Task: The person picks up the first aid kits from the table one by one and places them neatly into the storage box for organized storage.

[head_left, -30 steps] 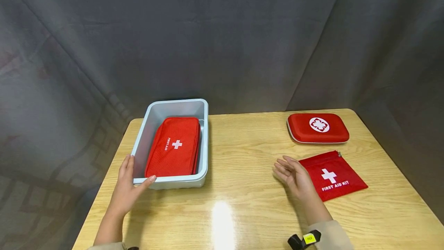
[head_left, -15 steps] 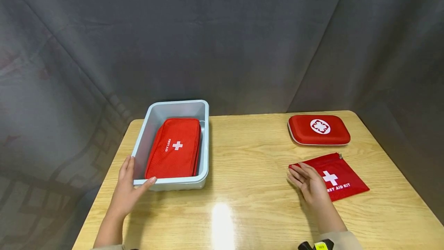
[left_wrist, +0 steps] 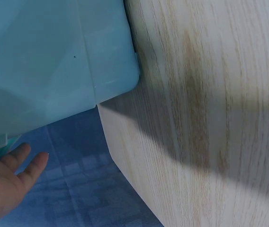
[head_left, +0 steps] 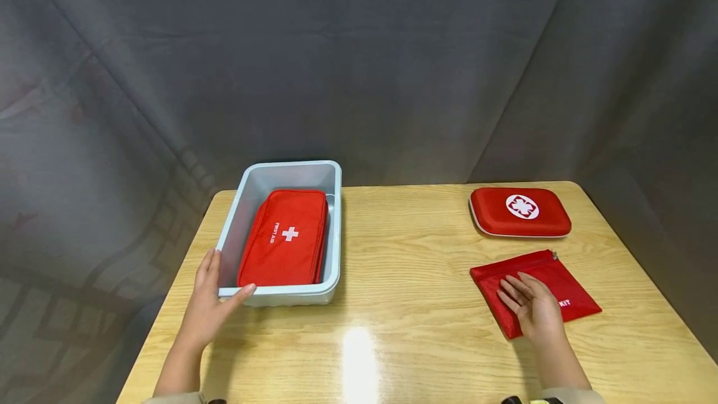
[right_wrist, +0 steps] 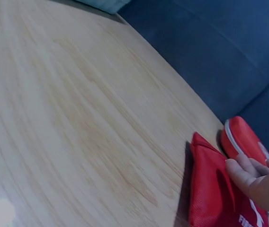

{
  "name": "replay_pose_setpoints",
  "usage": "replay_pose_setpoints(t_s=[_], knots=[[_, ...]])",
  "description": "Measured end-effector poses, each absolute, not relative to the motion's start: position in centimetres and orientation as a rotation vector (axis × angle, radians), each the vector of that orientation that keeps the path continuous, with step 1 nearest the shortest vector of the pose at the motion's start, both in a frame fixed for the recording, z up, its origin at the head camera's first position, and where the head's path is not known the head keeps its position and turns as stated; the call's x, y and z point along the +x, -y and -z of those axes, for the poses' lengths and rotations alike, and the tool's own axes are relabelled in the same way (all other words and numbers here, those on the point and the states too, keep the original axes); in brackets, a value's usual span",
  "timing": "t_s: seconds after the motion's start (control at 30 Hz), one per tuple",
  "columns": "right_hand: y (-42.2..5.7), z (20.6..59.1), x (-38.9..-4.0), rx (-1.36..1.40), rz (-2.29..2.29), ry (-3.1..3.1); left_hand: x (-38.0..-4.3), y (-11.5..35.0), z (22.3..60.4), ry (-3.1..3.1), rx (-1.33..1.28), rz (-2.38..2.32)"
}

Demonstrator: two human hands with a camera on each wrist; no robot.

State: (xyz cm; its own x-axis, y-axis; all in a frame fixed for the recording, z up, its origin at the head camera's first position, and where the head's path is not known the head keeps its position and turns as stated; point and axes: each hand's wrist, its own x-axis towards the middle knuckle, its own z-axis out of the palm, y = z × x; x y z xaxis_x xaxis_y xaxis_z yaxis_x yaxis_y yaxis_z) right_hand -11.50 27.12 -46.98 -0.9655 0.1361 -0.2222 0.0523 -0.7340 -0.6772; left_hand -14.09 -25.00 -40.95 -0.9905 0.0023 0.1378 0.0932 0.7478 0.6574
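My left hand (head_left: 206, 305) rests at the near left corner of a light blue-grey plastic bin (head_left: 339, 235). Its fingers lie fairly straight along the left side, with the thumb on the front rim. Inside the bin lies a red first aid bag (head_left: 283, 248) with a white cross. Over a flat red zip pouch (head_left: 566, 282) hangs my right hand (head_left: 533, 307), fingers loosely extended and gripping nothing. It covers the cross and most of the lettering. The right wrist view shows the fingers just above the pouch (right_wrist: 210, 189); contact is hard to tell.
A red hard-shell case (head_left: 488, 211) with a white round emblem lies behind the pouch, near the table's back right corner. Grey curtains (head_left: 359, 67) hang behind and beside the wooden table (head_left: 409, 267).
My right hand has moved to the right, from the pouch's left edge to above its middle. The left hand stays at the bin. The view has shifted slightly.
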Motion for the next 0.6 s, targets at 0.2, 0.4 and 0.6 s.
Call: replay_pose_setpoints(t_s=[0.2, 0.4, 0.6], knots=[[-28.4, 46.6, -11.2, -0.49, -2.859, 1.055, -14.1, 24.9, 40.8, 2.823, -0.07, 1.064], [-29.6, 46.5, -10.4, -0.628, -2.873, 0.92, -13.9, 24.9, 40.7, 2.819, -0.08, 1.08], [-31.2, 47.0, -9.4, -0.817, -2.79, 0.832, -13.9, 24.9, 40.8, 2.818, -0.082, 1.088]])
